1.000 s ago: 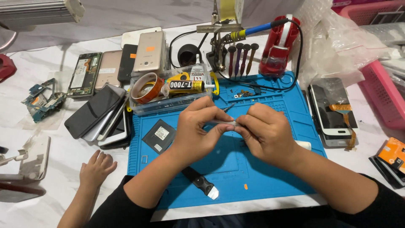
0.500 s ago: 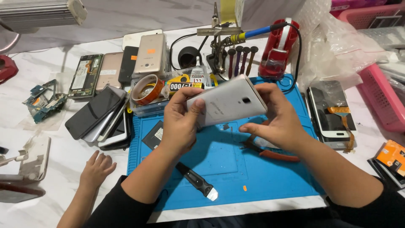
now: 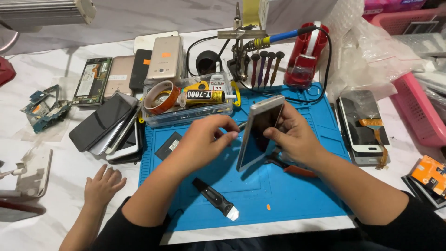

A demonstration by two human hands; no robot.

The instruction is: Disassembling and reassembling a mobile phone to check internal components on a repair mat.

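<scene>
My right hand [image 3: 294, 135] grips a white smartphone [image 3: 258, 132] by its right edge, holding it upright on its short end above the blue work mat [image 3: 297, 195], dark screen turned toward me. My left hand [image 3: 206, 139] hovers just left of the phone, fingers curled, fingertips close to its left edge; I cannot tell whether they touch it. Under my right hand lie red-handled pliers [image 3: 297, 169]. A black pry tool with a metal tip [image 3: 216, 199] rests on the mat near the front.
A small hand of another person [image 3: 103, 185] rests on the white table at the left. A clear tray [image 3: 186, 100] holds tape and glue tubes. Stacked phones [image 3: 109, 128] lie at left, a soldering stand [image 3: 304, 60] at back, a phone screen [image 3: 364, 123] and pink basket [image 3: 418, 107] at right.
The phone has been flipped from back-side-up and horizontal to standing upright, screen toward me. My left hand has come off it and now sits beside it. The small hand stayed put.
</scene>
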